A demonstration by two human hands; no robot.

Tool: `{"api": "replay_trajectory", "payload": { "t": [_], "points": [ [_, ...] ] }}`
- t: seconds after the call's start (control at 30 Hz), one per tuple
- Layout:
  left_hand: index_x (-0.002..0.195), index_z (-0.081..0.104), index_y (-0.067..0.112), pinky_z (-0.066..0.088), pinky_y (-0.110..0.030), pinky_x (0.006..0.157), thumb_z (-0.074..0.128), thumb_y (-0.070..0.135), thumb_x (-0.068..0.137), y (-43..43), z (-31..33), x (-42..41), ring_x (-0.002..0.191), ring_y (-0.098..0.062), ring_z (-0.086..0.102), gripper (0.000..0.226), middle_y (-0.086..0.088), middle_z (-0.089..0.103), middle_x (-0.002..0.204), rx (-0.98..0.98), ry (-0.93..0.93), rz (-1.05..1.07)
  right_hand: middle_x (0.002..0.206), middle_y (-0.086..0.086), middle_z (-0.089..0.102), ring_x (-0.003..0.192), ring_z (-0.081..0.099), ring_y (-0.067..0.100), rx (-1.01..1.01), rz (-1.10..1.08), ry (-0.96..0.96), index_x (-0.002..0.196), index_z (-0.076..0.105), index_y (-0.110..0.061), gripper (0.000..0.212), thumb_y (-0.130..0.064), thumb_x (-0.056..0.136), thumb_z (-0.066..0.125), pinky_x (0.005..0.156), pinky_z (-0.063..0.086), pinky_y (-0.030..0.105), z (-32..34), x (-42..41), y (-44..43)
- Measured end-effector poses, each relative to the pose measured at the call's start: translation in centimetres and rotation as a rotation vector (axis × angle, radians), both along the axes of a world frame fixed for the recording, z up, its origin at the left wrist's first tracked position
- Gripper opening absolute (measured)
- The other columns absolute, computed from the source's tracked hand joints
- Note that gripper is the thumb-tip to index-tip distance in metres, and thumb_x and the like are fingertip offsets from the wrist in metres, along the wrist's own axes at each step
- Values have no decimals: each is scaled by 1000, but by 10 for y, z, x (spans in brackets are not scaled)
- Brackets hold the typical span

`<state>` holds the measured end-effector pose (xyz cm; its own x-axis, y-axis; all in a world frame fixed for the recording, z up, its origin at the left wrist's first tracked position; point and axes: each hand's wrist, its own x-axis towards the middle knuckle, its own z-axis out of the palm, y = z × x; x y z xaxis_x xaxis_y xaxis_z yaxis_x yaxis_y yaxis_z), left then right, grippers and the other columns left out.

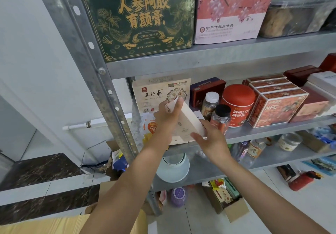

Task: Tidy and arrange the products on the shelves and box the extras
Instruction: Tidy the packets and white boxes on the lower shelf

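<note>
Cream box [185,123] tilted, lower corner at front lip of middle shelf [272,131], upper end leaning toward beige box [160,93] behind. Left hand [167,117] wrapped round upper end, thumb on top edge. Right hand [211,139] gripping lower right corner, fingers along side. Orange pouch [148,126] just left, black-lid jar [220,117] just right, near right-hand fingers; slot between narrow. Red tin [237,103] beyond jar. Steel post [108,90] bounds shelf at left.
</note>
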<state>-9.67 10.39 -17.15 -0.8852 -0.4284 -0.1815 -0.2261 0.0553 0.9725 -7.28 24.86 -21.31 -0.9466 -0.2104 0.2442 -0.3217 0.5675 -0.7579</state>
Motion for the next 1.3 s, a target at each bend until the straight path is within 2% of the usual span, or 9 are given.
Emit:
{"api": "replay_trajectory", "payload": {
  "t": [0.1, 0.27, 0.47, 0.57, 0.7, 0.87, 1.03, 1.13, 1.3],
  "points": [
    [153, 21, 22, 41, -37, 99, 54, 55, 92, -7, -2, 1, 130, -26, 47, 77, -1, 44, 146, 29, 9, -47, 106, -6, 66, 95, 63, 16, -355, 14, -227, 126, 58, -17, 31, -12, 95, 60, 77, 55, 21, 6, -8, 6],
    [128, 56, 10, 54, -36, 85, 60, 11, 96, -12, -9, 11, 110, -26, 62, 32, -10, 65, 123, 94, -65, -187, 107, 11, 70, 82, 72, 21, -799, 47, -689, 115, 60, -11, 18, -11, 99, 52, 69, 60, 25, 8, -17, 3],
    [121, 63, 6, 52, -24, 66, 60, 12, 96, -18, -22, 7, 98, -23, 62, 26, -12, 67, 119, -9, -30, -46, 79, -10, 65, 70, 60, 9, -442, -62, -474, 97, 67, -15, 7, -17, 96, 60, 60, 48, 15, -9, -30, -13],
    [127, 62, 9, 47, -26, 81, 58, 21, 97, -22, -31, -1, 102, -19, 56, 32, -12, 63, 127, -165, -60, -12, 79, -1, 65, 65, 54, 7, -350, -79, -403, 90, 70, -5, 12, -14, 93, 63, 57, 39, 15, -13, -40, -24],
    [142, 48, 27, 34, -43, 112, 49, 40, 99, -29, -43, -8, 135, -34, 34, 45, -14, 37, 144, -319, -289, -63, 98, 17, 71, 78, 58, 18, -206, -101, -390, 101, 71, 5, 21, -12, 92, 63, 62, 40, 23, -15, -53, -34],
    [138, 44, 8, 49, -44, 99, 45, 26, 103, -27, -50, -12, 111, -29, 58, 39, -11, 56, 131, -120, -311, -136, 115, 11, 67, 105, 63, 28, -107, -114, -433, 117, 67, -3, 28, -19, 94, 62, 87, 47, 32, -24, -66, -32],
    [135, 47, 3, 48, -33, 72, 43, 17, 103, -29, -56, -17, 85, -20, 54, 35, -12, 59, 120, -114, -313, -129, 99, 9, 67, 85, 59, 20, -112, -103, -453, 112, 68, -4, 26, -20, 92, 65, 80, 47, 32, -30, -73, -31],
    [134, 49, 3, 52, -42, 91, 43, 13, 103, -31, -63, -18, 74, -16, 54, 33, -5, 60, 98, -22, -299, -113, 103, 7, 64, 88, 56, 18, -93, -95, -427, 118, 65, -5, 34, -24, 90, 68, 83, 48, 33, -32, -75, -33],
    [156, 10, 18, 54, -23, 72, 39, 15, 104, -31, -67, -15, 105, -22, 57, 59, -12, 42, 147, -257, -225, -194, 87, 1, 61, 87, 54, 21, -40, -69, -283, 92, 68, -9, 23, -26, 99, 54, 79, 39, 29, -37, -73, -28]
  ]
}}
